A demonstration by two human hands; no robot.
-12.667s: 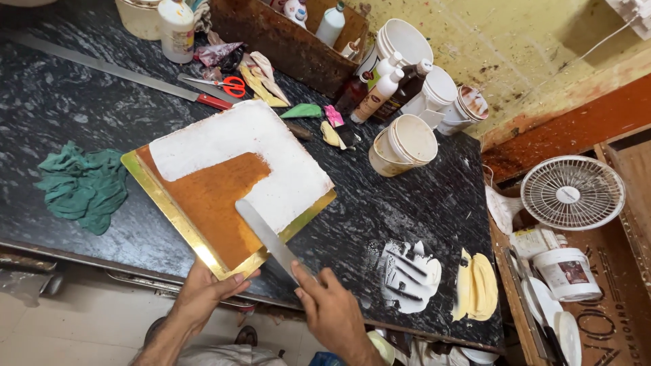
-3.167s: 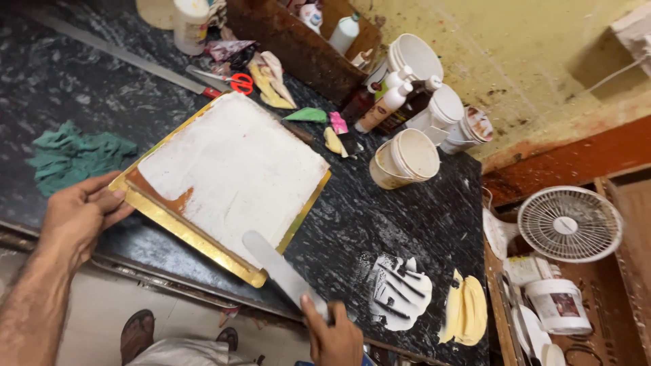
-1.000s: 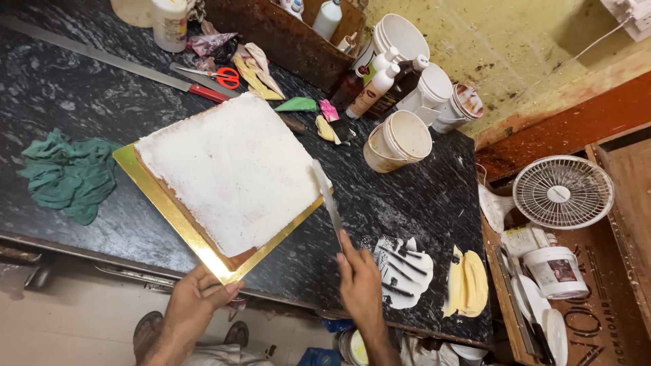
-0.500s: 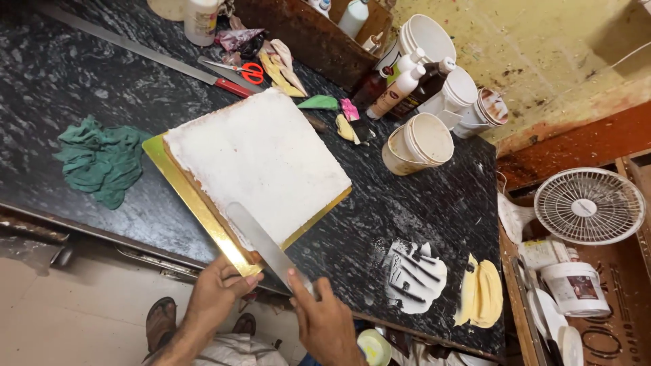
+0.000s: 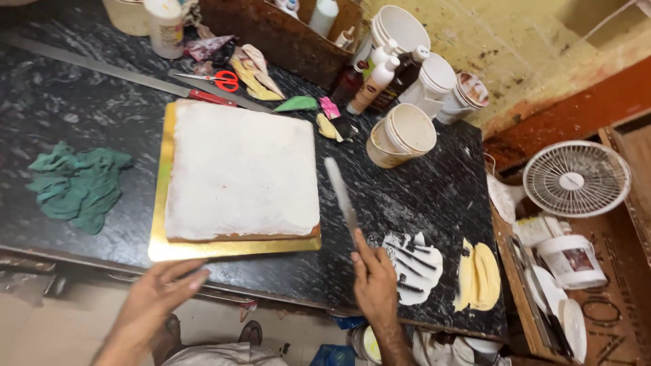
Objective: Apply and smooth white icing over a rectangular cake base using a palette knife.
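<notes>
A square cake (image 5: 243, 169) covered in white cream sits on a gold board (image 5: 163, 203) on the black marble counter (image 5: 61, 102). Brown cake shows along its near side. My right hand (image 5: 374, 285) grips the handle of a long flat spatula (image 5: 340, 193), whose blade points away from me just right of the cake. My left hand (image 5: 159, 295) is open at the counter's near edge, fingertips close to the board's front left corner.
A crumpled green cloth (image 5: 76, 186) lies left of the board. Behind the cake lie a long knife (image 5: 102, 68), red scissors (image 5: 220, 80) and piping bags (image 5: 254, 68). Stacked cream tubs (image 5: 401, 135) and bottles (image 5: 376, 85) stand right. Cream smears (image 5: 410, 264) mark the counter; a fan (image 5: 575, 179) stands far right.
The board and cake have turned so their edges sit square to me. The spatula moved from the cake's near side to its right side. My left hand came off the board.
</notes>
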